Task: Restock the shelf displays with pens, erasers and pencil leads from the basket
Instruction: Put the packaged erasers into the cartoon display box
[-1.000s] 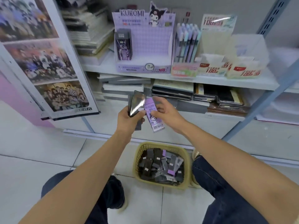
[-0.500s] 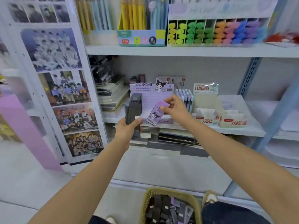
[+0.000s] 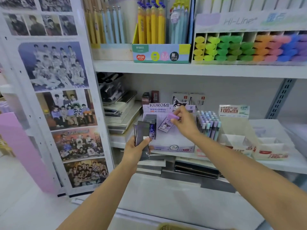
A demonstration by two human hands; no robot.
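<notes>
My left hand [image 3: 135,151] grips a small stack of dark pencil-lead packs [image 3: 142,136], held upright in front of the purple Kuromi display box [image 3: 172,145] on the middle shelf. My right hand [image 3: 184,123] pinches one purple Kuromi pack [image 3: 167,124] by its top end, tilted, over the open middle of the display box. A short row of dark packs [image 3: 151,121] stands in the box's left compartment. Only the yellow rim of the basket [image 3: 172,227] shows at the bottom edge.
A tray of pastel pens [image 3: 208,125] stands right of the display box, then white cartons [image 3: 259,146]. Stacked notebooks [image 3: 121,113] lie to the left. The upper shelf holds pens [image 3: 152,25] and coloured highlighters [image 3: 249,47]. A photo-covered panel [image 3: 54,100] bounds the left.
My view has risen from the basket to the shelves. Both hands went up and forward; the purple pack has moved from beside the stack to above the display box.
</notes>
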